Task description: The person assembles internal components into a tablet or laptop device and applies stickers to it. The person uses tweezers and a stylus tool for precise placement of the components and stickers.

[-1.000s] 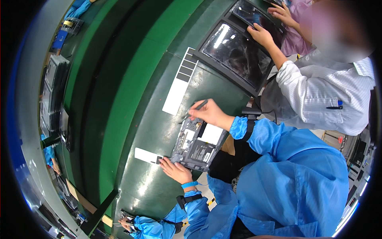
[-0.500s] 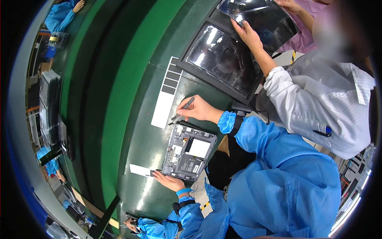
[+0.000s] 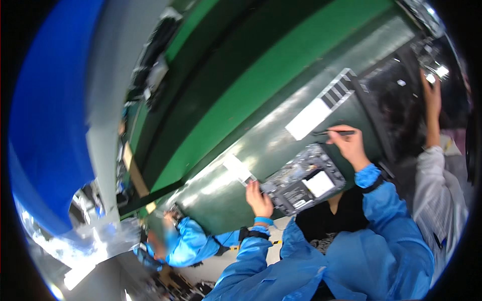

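An opened tablet-like device (image 3: 301,183) lies on the green bench in front of me, its circuit boards and dark battery exposed, with a white rectangle on it. My right hand (image 3: 349,147), above its far right corner, pinches slim dark tweezers (image 3: 341,133) whose tip points left, near a white sheet with dark rectangles (image 3: 311,116). My left hand (image 3: 258,201) rests at the device's left edge with its fingers stretched out and apart. Its fingertips meet the dark end of a white strip (image 3: 236,168). The picture is slightly smeared.
A dark framed tray (image 3: 374,113) stands at the right, where a co-worker's hand (image 3: 432,98) touches a shiny film-covered panel. Another person in blue (image 3: 193,243) works at the left. A green conveyor-like band (image 3: 226,115) runs behind the bench.
The view has swung left and turned, so the bench and device now appear farther right. Both my hands keep nearly the same places by the device; the tweezers stay in my right hand.
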Demonstrator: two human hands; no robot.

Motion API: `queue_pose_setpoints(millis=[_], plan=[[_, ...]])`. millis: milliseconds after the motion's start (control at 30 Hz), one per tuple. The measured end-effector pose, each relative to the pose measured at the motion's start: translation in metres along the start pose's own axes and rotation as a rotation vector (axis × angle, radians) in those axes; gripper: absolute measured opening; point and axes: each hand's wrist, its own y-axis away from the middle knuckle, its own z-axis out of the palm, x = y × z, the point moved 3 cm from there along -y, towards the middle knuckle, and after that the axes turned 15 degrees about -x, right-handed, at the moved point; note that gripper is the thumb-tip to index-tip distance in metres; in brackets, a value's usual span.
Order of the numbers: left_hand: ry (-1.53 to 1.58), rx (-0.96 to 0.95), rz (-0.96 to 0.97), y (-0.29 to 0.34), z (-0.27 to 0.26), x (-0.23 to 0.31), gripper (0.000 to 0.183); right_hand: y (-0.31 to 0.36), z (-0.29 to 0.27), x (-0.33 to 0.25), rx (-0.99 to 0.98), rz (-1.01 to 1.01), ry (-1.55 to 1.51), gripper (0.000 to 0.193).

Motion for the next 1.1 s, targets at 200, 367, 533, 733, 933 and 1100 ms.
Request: queue_pose_setpoints(millis=[200, 367, 533, 733, 933, 1100], plan=[[0.043, -0.076, -0.225, -0.008, -0.015, -0.014, 0.049, -0.010, 0.004, 0.008, -0.027, 0.025, 0.037, 0.015], [-0.150, 0.030, -0.142, -0.019, -0.021, -0.014, 0.053, -0.010, 0.004, 0.002, -0.042, -0.010, 0.026, 0.015], [-0.101, 0.043, -0.124, -0.020, -0.018, -0.017, 0.058, -0.009, 0.002, 0.010, -0.093, -0.043, -0.030, 0.014], [-0.107, 0.045, -0.130, -0.014, -0.017, -0.018, 0.057, -0.005, 0.004, 0.005, -0.108, -0.131, 0.000, 0.013], [-0.106, 0.041, -0.132, -0.015, -0.016, -0.017, 0.056, -0.003, 0.004, 0.006, -0.105, -0.147, 0.031, 0.014], [-0.114, 0.033, -0.155, -0.018, -0.017, -0.012, 0.056, -0.003, 0.001, 0.003, -0.124, -0.176, 0.049, 0.015]])
